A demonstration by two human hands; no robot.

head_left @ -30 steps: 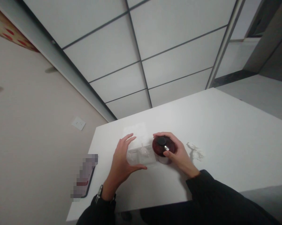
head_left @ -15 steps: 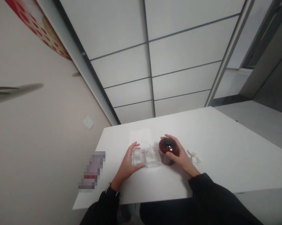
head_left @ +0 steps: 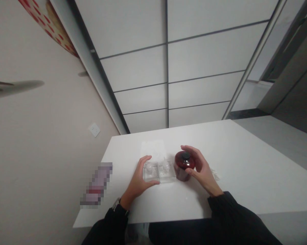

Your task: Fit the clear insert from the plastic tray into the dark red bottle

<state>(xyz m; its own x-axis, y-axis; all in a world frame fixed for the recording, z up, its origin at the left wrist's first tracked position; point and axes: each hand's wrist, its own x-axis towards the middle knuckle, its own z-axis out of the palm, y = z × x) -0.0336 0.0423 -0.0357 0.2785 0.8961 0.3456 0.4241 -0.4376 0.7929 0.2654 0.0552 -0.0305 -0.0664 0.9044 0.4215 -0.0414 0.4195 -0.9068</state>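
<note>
Your left hand [head_left: 139,178] is cupping the near left end of the clear plastic tray [head_left: 159,171], fingers spread. Your right hand [head_left: 203,170] is curling loosely around the dark red jar [head_left: 184,165], standing on the white table [head_left: 245,170] just right of the tray.

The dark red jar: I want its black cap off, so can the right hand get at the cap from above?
Probably yes. The right hand curls around the dark red jar, and nothing covers the black cap.
</note>
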